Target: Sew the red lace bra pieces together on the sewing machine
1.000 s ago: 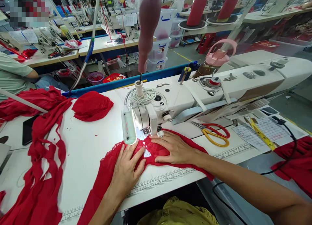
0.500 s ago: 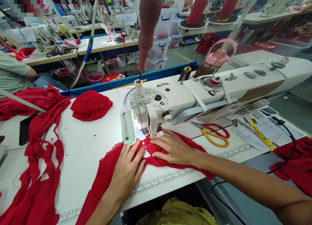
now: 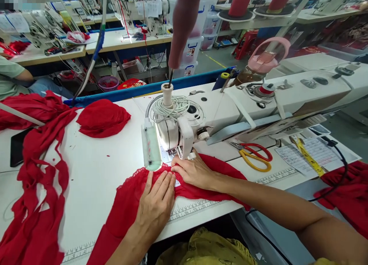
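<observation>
While our left hand (image 3: 156, 202) lies flat near the bottom centre of the frame, its fingers stretched out and clasping nothing, it presses on the red lace-edged fabric (image 3: 123, 203). That piece runs from the lower left of the frame to right of centre, its lace edge close to the presser foot (image 3: 174, 152) of our white sewing machine (image 3: 169, 133). At the centre, our right hand (image 3: 194, 174) rests on the same fabric with fingers bent beside the foot; we cannot tell whether thumb and forefinger pinch the cloth or only press it down.

Right of centre we see scissors (image 3: 255, 157) with one red and one yellow handle, and farther right a yellow tape measure (image 3: 309, 157) over a printed sheet (image 3: 330, 152). Left of centre lies a rounded red pile (image 3: 103, 118); at the left edge, a dark phone (image 3: 17, 148) sits partly beneath long red strips (image 3: 37, 230).
</observation>
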A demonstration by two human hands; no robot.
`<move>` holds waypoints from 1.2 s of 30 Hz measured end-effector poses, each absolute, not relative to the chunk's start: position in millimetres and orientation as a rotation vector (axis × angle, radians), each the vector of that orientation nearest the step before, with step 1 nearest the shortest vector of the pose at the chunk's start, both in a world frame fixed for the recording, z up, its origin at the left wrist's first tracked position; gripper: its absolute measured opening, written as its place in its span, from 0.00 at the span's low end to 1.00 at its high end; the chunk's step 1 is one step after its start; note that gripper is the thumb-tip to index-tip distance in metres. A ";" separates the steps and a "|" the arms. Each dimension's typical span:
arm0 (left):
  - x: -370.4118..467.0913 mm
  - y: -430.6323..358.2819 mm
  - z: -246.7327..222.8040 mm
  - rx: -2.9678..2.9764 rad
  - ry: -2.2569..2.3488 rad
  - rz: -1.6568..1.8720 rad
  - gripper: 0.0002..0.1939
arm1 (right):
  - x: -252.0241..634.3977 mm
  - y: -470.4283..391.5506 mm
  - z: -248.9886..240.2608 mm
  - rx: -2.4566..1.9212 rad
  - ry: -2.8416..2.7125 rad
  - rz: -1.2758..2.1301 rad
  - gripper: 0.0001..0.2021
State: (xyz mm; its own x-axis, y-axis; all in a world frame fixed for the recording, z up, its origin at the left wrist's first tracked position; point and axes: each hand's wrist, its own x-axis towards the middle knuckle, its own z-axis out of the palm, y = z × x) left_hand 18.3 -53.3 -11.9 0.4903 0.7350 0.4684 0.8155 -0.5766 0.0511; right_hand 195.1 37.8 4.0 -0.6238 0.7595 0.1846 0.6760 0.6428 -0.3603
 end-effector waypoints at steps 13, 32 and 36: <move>20.4 -56.5 0.8 -2.613 -1.427 -0.681 0.19 | 205.6 34.4 9.2 -1.069 -2.540 0.119 0.11; -6.7 -55.1 -8.4 -2.649 -1.663 -0.695 0.17 | 229.7 19.5 -1.2 -0.792 -2.408 0.480 0.23; -6.7 -53.8 -6.2 -2.653 -1.630 -0.662 0.16 | 230.0 19.4 -2.2 -0.796 -2.425 0.462 0.24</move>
State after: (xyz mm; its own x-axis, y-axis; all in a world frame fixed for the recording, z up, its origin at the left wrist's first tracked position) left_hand -6.7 -53.8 -6.2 0.3893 0.8619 0.3248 0.8444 -0.4748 0.2480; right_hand 230.0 19.4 -2.2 -0.6790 0.6248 0.3856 0.4394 0.7665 -0.4684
